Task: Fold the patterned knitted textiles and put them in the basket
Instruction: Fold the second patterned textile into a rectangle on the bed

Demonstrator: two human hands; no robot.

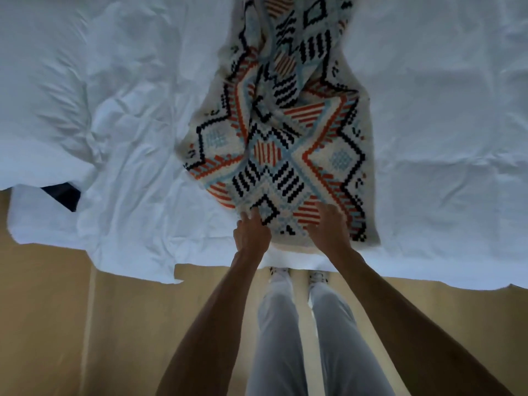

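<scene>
A cream knitted textile (288, 144) with black, orange and light-blue geometric patterns lies bunched and stretched lengthwise on the white bed sheet (120, 124). Its near end sits at the bed's front edge. My left hand (251, 232) grips the near edge of the textile with curled fingers. My right hand (328, 227) rests on the textile's near end, fingers bent into the fabric. No basket is in view.
The rumpled white sheet hangs over the bed's front edge above a tan wooden floor (94, 324). A dark object (64, 195) peeks out under the sheet at the left. My legs in light trousers (303, 338) stand close to the bed.
</scene>
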